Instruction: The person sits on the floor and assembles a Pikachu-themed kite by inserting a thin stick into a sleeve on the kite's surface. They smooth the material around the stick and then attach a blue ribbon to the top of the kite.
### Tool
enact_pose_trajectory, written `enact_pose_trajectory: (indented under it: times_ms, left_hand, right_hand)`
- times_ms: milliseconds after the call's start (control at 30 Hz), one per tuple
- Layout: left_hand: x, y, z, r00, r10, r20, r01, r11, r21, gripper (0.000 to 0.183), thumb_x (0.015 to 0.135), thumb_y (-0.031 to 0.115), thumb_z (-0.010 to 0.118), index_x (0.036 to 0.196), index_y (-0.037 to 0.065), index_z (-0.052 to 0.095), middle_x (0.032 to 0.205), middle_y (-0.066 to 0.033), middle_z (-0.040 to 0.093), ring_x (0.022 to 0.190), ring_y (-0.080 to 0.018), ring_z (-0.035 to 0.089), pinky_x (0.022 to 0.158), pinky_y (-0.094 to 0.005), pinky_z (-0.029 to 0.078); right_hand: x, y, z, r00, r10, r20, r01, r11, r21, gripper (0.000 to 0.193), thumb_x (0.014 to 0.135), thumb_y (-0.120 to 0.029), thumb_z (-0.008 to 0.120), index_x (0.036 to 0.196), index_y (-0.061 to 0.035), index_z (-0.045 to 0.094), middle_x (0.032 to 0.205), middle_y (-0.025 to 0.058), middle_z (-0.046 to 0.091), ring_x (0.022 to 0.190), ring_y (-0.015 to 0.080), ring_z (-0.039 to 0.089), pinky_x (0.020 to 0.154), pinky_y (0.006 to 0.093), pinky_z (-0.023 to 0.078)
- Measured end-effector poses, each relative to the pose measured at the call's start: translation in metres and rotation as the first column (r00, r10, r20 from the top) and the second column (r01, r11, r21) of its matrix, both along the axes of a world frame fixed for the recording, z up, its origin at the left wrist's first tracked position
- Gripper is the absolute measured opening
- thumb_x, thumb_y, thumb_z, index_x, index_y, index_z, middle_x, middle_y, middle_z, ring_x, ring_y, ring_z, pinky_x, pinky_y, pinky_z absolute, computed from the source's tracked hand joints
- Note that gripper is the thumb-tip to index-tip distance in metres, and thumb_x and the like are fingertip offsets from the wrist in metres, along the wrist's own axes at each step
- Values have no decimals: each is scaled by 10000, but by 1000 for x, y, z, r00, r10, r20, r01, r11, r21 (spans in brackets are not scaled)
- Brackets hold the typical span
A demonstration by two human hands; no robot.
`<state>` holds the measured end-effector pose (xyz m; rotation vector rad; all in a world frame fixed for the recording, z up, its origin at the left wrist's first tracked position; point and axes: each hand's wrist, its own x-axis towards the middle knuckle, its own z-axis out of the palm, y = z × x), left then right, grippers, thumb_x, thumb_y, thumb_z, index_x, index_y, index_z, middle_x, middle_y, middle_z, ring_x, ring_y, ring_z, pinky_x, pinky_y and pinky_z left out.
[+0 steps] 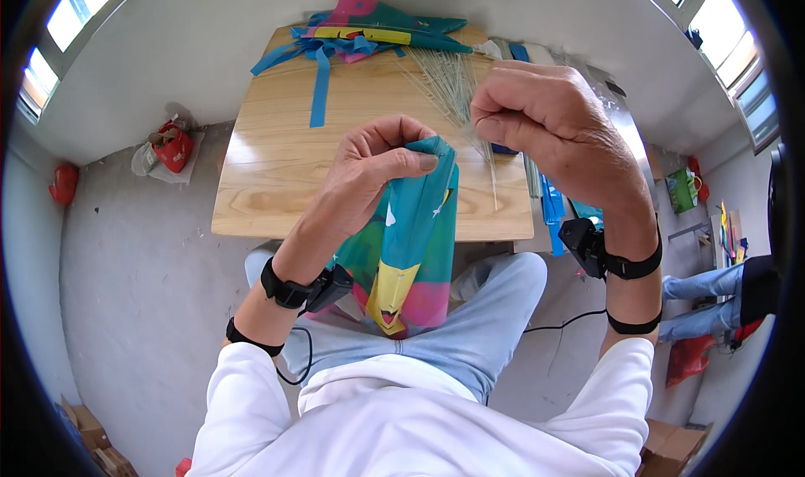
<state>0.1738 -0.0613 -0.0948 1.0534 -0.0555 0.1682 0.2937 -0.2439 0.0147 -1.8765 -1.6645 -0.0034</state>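
Observation:
My left hand [377,162] pinches the top corner of a thin printed fabric piece [401,246], teal with yellow and pink patches. The fabric hangs in folds over my lap, in front of the table's near edge. To the right and a little higher, my right hand [558,116] is held closed over the table, thumb against curled fingers. Whatever it may pinch is too thin or hidden to make out. Beyond and partly under that hand lies a loose bundle of thin, pale, translucent rods [444,78], with one rod end reaching toward the near edge.
More printed fabric [369,20] is heaped at the back of the wooden table [281,166], with blue strips [319,91] trailing from it. Blue packets [551,208] lie at the right edge. Red bags [173,147] rest on the floor at left. Another person's legs [704,297] show at right.

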Motion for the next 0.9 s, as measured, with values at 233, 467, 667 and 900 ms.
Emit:
enact_pose_trajectory:
  times_ms: [233, 467, 667, 900]
  left_hand:
    - [0, 2, -9, 998, -32, 56, 31, 999, 12, 240, 782, 12, 633, 1018, -23, 654, 891, -62, 677, 787, -119, 672, 768, -268, 564]
    - [-6, 1, -8, 997, -35, 71, 34, 999, 17, 241, 780, 17, 631, 1017, -22, 653, 888, -49, 666, 781, -107, 646, 764, -255, 551]
    - [-5, 0, -9, 997, -33, 75, 30, 999, 42, 227, 787, 27, 637, 1011, -6, 660, 888, -39, 667, 790, -97, 629, 750, -236, 525]
    - [-4, -5, -6, 997, -18, 69, 13, 998, 66, 195, 803, 41, 656, 995, 7, 667, 885, -32, 674, 795, -92, 633, 746, -231, 522]
  right_hand:
    - [-20, 15, -3, 957, 8, 292, 36, 989, -145, 22, 747, 14, 611, 757, 29, 600, 764, 202, 619, 764, 414, 624, 670, 478, 486]
    - [-25, 25, -1, 864, 39, 501, 67, 979, -191, 96, 675, 29, 617, 769, 41, 631, 768, 228, 626, 748, 416, 651, 687, 478, 528]
    - [-27, 27, 0, 840, 46, 540, 85, 973, -216, 76, 649, 38, 647, 724, 47, 653, 731, 232, 641, 721, 412, 664, 687, 467, 535]
    - [-25, 29, -1, 828, 59, 558, 61, 979, -194, 72, 636, 46, 658, 703, 50, 684, 698, 234, 644, 676, 397, 669, 664, 441, 539]
